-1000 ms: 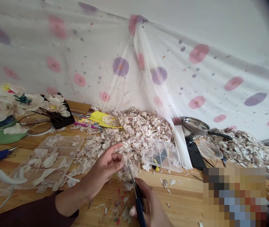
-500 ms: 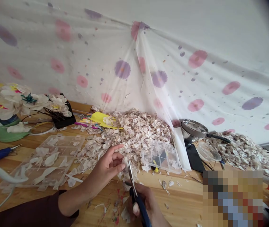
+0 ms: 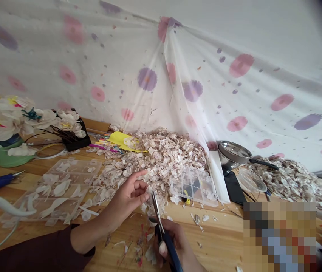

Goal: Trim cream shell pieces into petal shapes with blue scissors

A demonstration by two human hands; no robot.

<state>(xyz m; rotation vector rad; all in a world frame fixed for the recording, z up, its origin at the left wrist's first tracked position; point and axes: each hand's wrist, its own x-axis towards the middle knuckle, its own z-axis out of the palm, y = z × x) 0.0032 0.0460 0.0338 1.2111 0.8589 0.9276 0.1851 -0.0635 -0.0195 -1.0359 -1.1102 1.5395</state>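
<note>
Two hands [image 3: 128, 200] — flake [image 3: 149, 198], blue scissors [image 3: 168, 243]

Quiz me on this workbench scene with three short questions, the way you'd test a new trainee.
1. Which hand holds the blue-handled scissors?
2. True or false: the steel pot stands to the right of the large pile of pale flakes.
3. What lies in the clear plastic tray to the left of the left hand?

Key:
1. The right hand
2. True
3. Pale petal-shaped pieces
</note>
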